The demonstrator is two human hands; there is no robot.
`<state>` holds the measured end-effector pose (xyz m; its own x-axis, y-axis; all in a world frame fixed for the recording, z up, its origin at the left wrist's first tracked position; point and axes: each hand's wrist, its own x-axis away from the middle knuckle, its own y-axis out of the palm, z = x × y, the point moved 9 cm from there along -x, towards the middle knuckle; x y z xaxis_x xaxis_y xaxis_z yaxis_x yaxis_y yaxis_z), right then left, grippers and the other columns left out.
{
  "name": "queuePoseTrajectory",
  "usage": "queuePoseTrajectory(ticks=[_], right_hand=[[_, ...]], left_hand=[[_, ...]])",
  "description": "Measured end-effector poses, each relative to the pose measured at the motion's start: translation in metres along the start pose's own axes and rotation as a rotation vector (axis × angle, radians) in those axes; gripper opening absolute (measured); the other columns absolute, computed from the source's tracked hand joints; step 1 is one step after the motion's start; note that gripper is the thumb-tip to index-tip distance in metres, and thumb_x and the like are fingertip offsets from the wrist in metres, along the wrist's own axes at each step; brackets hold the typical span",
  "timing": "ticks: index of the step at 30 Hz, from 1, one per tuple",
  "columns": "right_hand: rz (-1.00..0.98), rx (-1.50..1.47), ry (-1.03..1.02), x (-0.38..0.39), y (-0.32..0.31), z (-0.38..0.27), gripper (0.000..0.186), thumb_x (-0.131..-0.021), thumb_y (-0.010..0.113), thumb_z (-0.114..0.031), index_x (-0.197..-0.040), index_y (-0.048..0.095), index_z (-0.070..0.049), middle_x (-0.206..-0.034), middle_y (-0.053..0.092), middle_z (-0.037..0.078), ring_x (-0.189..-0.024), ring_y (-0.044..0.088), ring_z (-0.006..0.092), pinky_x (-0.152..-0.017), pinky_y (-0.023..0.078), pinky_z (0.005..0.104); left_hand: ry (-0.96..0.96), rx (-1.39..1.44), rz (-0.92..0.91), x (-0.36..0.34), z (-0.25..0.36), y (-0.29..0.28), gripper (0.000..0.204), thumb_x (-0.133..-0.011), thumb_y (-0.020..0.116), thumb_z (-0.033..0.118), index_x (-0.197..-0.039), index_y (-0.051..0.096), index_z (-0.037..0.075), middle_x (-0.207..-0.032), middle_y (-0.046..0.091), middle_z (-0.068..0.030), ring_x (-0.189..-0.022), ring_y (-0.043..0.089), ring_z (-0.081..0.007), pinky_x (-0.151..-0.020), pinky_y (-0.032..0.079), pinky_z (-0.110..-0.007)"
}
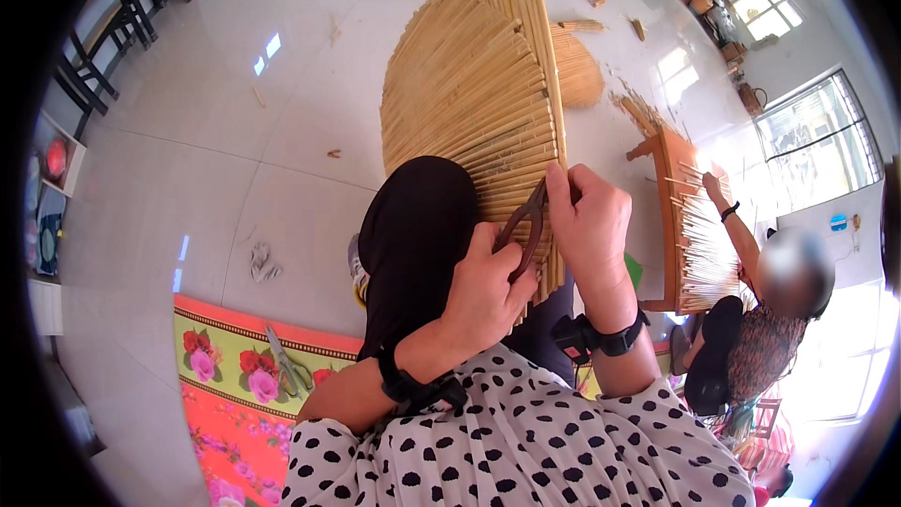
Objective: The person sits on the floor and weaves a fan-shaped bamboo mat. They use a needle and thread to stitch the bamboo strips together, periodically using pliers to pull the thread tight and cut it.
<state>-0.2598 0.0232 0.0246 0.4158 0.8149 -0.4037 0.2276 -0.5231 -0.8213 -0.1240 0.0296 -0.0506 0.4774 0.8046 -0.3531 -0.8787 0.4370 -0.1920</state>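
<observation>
Toward 12 o'clock, rounded, ribbed panel of straw-coloured stalks, pinched at edge by right hand; dark looped tool gripped in left hand; glossy tiled floor, floral mat at 8 o'clock.

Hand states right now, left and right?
Left hand: closed on the handles of a dark scissor-like tool.
Right hand: fingers bent at the edge of the fan-shaped stick piece; grip cannot be told.

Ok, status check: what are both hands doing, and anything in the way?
Left hand: gripping dark loop-handled tool. Right hand: at edge of slatted panel, near tool's tip. Black-clad knee: overlapping panel's lower left in view.
</observation>
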Motion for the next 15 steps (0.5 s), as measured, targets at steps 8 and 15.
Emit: queuePoseTrajectory(ticks=[8, 15], right_hand=[[0.062, -0.004, -0.063, 0.005, -0.005, -0.012, 0.039, -0.09, 0.067, -0.028, -0.062, 0.056, -0.002, -0.053, 0.053, 0.018, -0.049, 0.054, 0.0385, -0.047, 0.044, 0.0413], [0.068, 0.074, -0.03, -0.006, -0.005, 0.003, 0.039, -0.09, 0.067, -0.024, -0.062, 0.054, -0.002, -0.056, 0.054, 0.02, -0.053, 0.056, 0.0402, -0.049, 0.044, 0.0436]], left_hand=[[-0.052, 0.07, 0.039, 0.008, -0.004, -0.005, 0.012, -0.083, 0.066, 0.004, -0.082, 0.057, -0.004, -0.096, 0.051, -0.0184, -0.071, 0.058, -0.0342, -0.063, 0.049, -0.041], [0.032, -0.092, 0.118, 0.016, 0.012, -0.086, 0.015, -0.079, 0.066, -0.004, -0.08, 0.052, -0.005, -0.096, 0.048, -0.0119, -0.069, 0.05, -0.0212, -0.059, 0.042, -0.032]])
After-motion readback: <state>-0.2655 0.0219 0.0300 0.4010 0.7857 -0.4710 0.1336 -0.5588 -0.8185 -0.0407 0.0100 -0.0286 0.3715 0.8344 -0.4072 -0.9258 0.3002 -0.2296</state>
